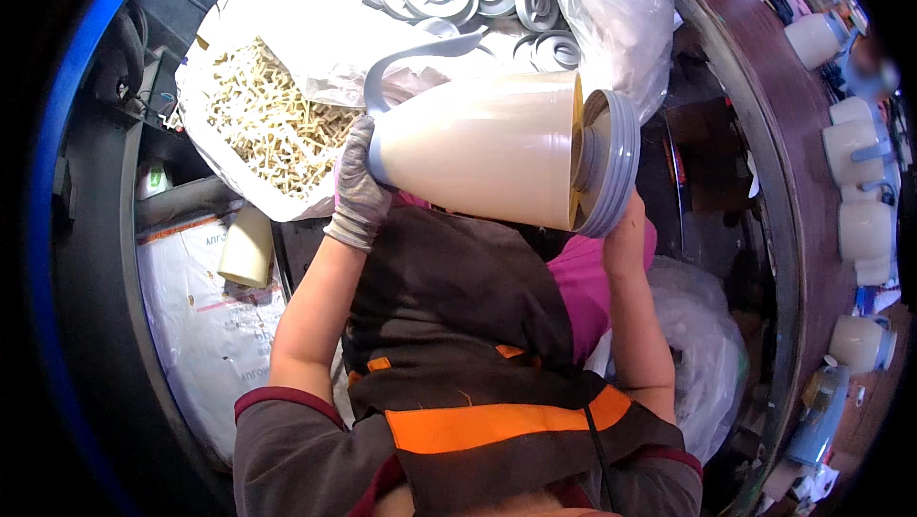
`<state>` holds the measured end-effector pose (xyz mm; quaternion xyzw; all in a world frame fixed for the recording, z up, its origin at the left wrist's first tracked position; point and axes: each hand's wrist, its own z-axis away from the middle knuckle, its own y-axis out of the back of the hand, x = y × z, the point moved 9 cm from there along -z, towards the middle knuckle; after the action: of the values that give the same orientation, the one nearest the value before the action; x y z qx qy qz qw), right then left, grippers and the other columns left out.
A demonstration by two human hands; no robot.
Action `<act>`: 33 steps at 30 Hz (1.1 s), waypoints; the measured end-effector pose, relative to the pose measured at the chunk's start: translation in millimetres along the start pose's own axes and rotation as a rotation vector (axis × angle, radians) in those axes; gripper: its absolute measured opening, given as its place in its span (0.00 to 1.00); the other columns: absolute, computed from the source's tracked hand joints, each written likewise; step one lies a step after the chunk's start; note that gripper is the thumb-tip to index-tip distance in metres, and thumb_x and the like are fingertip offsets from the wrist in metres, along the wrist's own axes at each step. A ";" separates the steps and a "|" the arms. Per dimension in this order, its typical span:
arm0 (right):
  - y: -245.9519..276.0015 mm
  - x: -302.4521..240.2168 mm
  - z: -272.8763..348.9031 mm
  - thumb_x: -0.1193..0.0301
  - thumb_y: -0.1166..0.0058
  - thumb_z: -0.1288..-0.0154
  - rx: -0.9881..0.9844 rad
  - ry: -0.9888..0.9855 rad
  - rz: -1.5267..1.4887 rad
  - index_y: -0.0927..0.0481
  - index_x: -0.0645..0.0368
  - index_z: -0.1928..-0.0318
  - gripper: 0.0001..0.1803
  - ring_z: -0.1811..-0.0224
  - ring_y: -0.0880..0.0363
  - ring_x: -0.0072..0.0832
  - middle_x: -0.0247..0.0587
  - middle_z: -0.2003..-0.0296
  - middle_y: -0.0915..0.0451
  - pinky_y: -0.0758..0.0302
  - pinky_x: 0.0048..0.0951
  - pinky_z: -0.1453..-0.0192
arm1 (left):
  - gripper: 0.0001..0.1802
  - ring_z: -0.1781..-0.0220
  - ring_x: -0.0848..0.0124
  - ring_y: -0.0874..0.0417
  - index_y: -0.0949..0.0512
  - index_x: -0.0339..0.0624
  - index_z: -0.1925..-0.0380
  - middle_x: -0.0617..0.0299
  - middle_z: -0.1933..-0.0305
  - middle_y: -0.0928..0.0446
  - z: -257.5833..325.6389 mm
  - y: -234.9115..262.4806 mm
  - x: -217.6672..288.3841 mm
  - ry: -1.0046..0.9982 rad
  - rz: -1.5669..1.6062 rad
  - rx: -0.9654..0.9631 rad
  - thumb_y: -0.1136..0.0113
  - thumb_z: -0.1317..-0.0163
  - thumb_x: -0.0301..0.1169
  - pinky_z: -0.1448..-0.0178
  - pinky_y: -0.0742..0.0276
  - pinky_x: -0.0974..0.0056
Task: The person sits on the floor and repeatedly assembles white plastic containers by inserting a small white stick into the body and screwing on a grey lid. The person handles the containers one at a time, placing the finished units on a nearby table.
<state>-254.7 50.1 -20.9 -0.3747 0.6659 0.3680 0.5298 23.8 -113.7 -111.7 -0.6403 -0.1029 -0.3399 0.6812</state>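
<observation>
The left grip (359,187) clasped the cream jug (478,149) by its narrow end above the lap (449,264); the right grip (626,227), partly hidden, held the grey cap (615,163) at its mouth. Seating apparently required square alignment.

Tapered cream jug (478,152) held sideways, grey handle (376,85) up, ribbed grey cap (619,163) at its wide end

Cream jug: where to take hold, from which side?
Take the cream jug by its curved grey handle, probably from the side away from the wearer: it arcs outward there, while the left hand and right hand are at the ends.
</observation>
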 end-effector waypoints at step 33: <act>17.7 23.8 23.8 0.58 0.46 0.41 0.104 -0.157 -0.098 0.29 0.63 0.46 0.28 0.53 0.26 0.30 0.42 0.52 0.25 0.28 0.30 0.51 | 0.19 0.56 0.68 0.20 0.22 0.34 0.61 0.54 0.57 0.21 50.8 -102.5 17.5 -0.011 -0.431 -0.064 0.43 0.39 0.41 0.50 0.23 0.63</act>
<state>-263.9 76.5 -46.5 -0.3489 0.6215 0.3351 0.6163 -9.1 -66.5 -11.3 -0.6264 -0.2304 -0.4774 0.5715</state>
